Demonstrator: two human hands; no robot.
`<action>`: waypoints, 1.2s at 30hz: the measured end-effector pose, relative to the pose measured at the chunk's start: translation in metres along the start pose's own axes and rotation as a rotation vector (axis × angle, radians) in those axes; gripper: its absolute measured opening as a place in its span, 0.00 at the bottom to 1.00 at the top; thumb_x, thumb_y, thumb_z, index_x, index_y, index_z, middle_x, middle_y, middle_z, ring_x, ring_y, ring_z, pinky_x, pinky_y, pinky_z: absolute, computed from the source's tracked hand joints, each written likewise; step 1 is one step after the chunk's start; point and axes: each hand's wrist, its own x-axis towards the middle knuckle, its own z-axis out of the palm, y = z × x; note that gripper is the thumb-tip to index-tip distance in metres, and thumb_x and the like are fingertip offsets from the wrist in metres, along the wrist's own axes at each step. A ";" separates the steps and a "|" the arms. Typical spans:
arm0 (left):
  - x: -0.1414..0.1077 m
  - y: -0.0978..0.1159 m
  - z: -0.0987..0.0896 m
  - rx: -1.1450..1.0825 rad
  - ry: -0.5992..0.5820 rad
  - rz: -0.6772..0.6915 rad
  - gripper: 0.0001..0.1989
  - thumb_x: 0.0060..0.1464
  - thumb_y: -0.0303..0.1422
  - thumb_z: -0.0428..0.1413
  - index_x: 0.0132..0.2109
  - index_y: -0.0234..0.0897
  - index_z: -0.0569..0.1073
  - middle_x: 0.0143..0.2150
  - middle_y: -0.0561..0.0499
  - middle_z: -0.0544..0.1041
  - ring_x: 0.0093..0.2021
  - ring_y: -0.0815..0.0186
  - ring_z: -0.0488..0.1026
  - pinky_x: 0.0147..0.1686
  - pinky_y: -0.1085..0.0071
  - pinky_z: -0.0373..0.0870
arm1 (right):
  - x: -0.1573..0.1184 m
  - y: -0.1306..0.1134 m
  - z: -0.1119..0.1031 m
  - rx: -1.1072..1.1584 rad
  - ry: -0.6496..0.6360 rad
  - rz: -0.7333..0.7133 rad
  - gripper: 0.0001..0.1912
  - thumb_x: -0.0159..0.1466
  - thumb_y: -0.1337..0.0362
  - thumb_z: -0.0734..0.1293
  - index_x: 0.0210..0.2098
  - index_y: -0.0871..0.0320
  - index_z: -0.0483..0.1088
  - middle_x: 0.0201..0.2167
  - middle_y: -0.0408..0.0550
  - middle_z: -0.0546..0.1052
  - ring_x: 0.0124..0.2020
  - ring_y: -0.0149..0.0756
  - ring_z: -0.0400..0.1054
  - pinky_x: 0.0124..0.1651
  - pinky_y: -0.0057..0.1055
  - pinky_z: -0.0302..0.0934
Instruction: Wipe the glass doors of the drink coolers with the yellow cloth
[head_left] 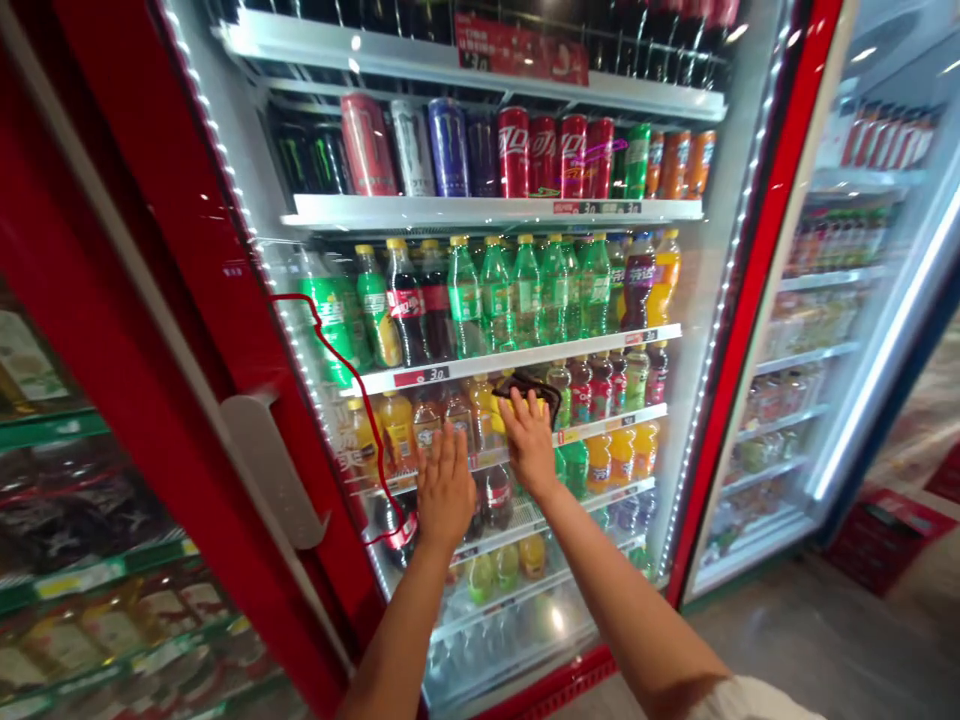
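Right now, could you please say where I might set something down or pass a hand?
Grey floor shows bare between the cooler's red frame, the red carton and the pale sleeve. A narrow gap separates the left hand from the right hand. It is crowded where Coca-Cola cans and green soda bottles stand.

Bottles (527,295) are shelved behind the door (199,300), with cans (514,155) ranged on the shelf (480,210) above. In front, a cloth (553,393) is partly covered by the right hand (532,442); the left hand (445,492) is held to their left. Farther left, the handle (271,470) is set; another fridge (810,363) is placed rightward.
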 end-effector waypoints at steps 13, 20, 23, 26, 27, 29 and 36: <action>0.025 0.061 0.036 -0.051 0.037 0.010 0.42 0.65 0.29 0.51 0.76 0.38 0.35 0.76 0.39 0.48 0.76 0.52 0.45 0.73 0.44 0.44 | -0.009 0.080 -0.018 -0.058 0.004 0.147 0.42 0.62 0.78 0.58 0.74 0.50 0.50 0.76 0.49 0.48 0.77 0.48 0.31 0.73 0.62 0.44; 0.030 0.100 0.058 -0.117 0.018 0.051 0.40 0.65 0.29 0.50 0.76 0.40 0.37 0.75 0.41 0.52 0.75 0.53 0.49 0.74 0.45 0.43 | -0.047 0.138 -0.037 -0.110 -0.122 0.055 0.38 0.63 0.79 0.58 0.70 0.47 0.60 0.73 0.48 0.60 0.76 0.45 0.42 0.73 0.58 0.46; 0.040 0.114 0.062 -0.115 0.006 0.068 0.41 0.65 0.29 0.51 0.76 0.40 0.36 0.75 0.41 0.52 0.75 0.53 0.49 0.74 0.46 0.44 | -0.018 0.164 -0.054 -0.122 -0.019 0.221 0.42 0.61 0.79 0.58 0.74 0.55 0.52 0.76 0.52 0.50 0.77 0.48 0.31 0.73 0.58 0.44; 0.047 0.128 0.067 -0.089 -0.011 0.087 0.42 0.65 0.28 0.51 0.76 0.39 0.35 0.75 0.41 0.52 0.75 0.53 0.50 0.74 0.46 0.44 | -0.005 0.166 -0.053 -0.126 -0.016 0.229 0.46 0.60 0.79 0.58 0.75 0.53 0.45 0.77 0.49 0.44 0.77 0.49 0.27 0.74 0.60 0.41; 0.048 0.132 0.069 -0.081 -0.019 0.093 0.42 0.65 0.29 0.51 0.76 0.39 0.35 0.75 0.40 0.51 0.75 0.53 0.50 0.74 0.46 0.43 | -0.010 0.164 -0.050 -0.121 -0.046 0.186 0.46 0.60 0.79 0.59 0.75 0.50 0.46 0.77 0.48 0.45 0.77 0.48 0.28 0.74 0.60 0.41; 0.047 0.138 0.073 -0.074 -0.041 0.110 0.41 0.65 0.29 0.51 0.76 0.38 0.36 0.75 0.40 0.51 0.75 0.53 0.52 0.74 0.47 0.42 | -0.031 0.167 -0.044 -0.098 -0.106 0.090 0.45 0.60 0.79 0.59 0.74 0.46 0.49 0.76 0.45 0.49 0.77 0.47 0.34 0.74 0.61 0.41; 0.057 0.155 0.091 -0.112 -0.070 0.154 0.41 0.65 0.30 0.50 0.76 0.39 0.35 0.75 0.40 0.52 0.74 0.52 0.54 0.74 0.44 0.38 | -0.034 0.232 -0.069 0.004 0.074 0.208 0.50 0.57 0.81 0.57 0.75 0.46 0.44 0.76 0.46 0.49 0.77 0.48 0.35 0.72 0.63 0.46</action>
